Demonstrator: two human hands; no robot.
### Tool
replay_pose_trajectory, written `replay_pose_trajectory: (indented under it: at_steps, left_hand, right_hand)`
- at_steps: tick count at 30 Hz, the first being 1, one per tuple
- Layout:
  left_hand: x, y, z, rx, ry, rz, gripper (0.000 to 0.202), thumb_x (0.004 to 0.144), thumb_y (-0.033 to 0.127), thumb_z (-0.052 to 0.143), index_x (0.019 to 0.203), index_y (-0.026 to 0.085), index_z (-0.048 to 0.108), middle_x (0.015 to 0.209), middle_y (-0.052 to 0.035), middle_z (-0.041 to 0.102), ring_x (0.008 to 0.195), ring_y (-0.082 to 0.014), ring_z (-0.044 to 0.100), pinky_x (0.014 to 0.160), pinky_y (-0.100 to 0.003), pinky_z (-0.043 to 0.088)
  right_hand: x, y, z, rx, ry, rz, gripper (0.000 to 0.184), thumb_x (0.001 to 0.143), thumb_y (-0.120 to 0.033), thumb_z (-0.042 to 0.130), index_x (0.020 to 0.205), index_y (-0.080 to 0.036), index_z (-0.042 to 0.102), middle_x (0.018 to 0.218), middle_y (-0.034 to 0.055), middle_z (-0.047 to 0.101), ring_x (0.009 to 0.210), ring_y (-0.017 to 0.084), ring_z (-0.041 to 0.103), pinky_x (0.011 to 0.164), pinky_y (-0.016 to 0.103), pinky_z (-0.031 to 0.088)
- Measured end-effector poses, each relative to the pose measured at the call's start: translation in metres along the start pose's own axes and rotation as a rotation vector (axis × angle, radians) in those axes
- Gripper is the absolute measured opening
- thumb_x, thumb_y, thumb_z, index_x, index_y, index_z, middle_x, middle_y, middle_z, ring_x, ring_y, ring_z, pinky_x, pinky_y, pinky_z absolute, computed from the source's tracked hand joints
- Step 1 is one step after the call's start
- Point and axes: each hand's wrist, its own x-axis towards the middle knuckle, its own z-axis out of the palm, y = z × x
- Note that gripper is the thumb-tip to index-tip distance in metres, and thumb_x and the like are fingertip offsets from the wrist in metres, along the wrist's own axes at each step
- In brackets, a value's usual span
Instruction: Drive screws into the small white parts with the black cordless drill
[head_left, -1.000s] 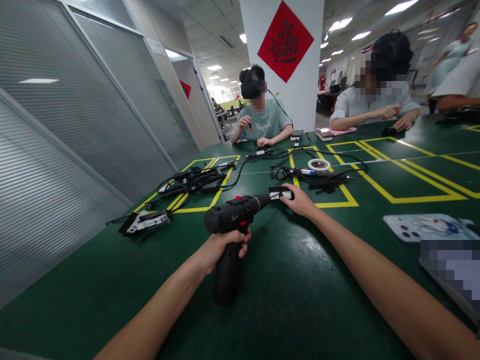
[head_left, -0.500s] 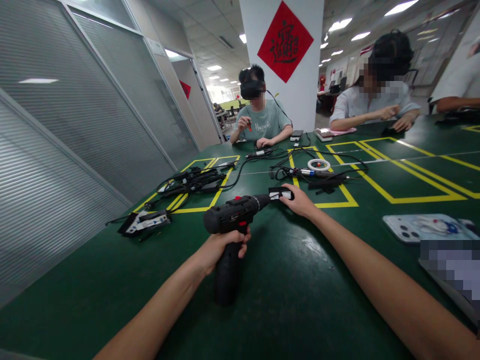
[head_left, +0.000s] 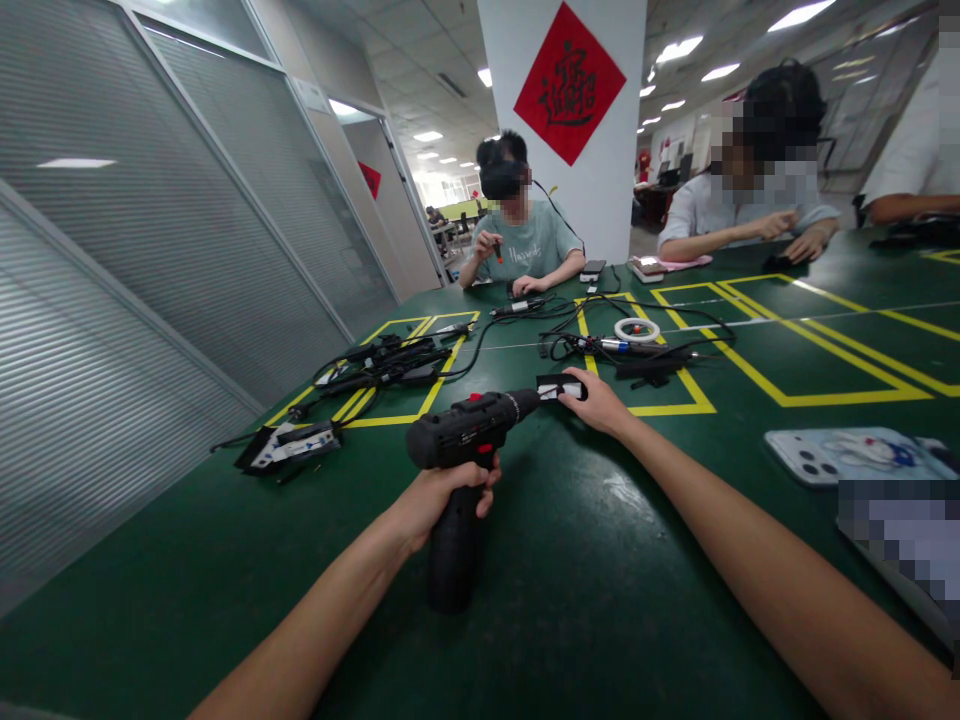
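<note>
My left hand is wrapped round the grip of a black cordless drill with red buttons. The drill lies level, its chuck pointing right and away from me. At the drill's front, my right hand grips a small black box-like part with a white inside or label, thumb and fingers on its right side. The drill's tip reaches the part's left side; whether the bit touches a screw is too small to tell.
Tangled black cables and adapters lie at the left, near a black and white part. A soldering-iron-like tool and white ring lie beyond my right hand. A phone rests at right. Two co-workers sit across the green table.
</note>
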Motion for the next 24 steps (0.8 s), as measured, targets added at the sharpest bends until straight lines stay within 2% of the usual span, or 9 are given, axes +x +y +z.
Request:
replay_pose_trajectory:
  at_steps: [24]
  left_hand:
    - [-0.0006,0.0004,0.0012,-0.004,0.017,-0.009,0.024,0.072,0.020,0.058,0.094,0.012,0.057,0.078,-0.0025,0.055,0.052,-0.0100,0.050,0.054,-0.026,0.039]
  right_hand:
    - [0.0001,0.0020,0.0010,0.008,0.009,-0.005,0.046,0.080,-0.030,0.062,0.124,-0.020,0.056,0.119,0.0094,0.059,0.111,0.023,0.057,0.101,0.038,0.041]
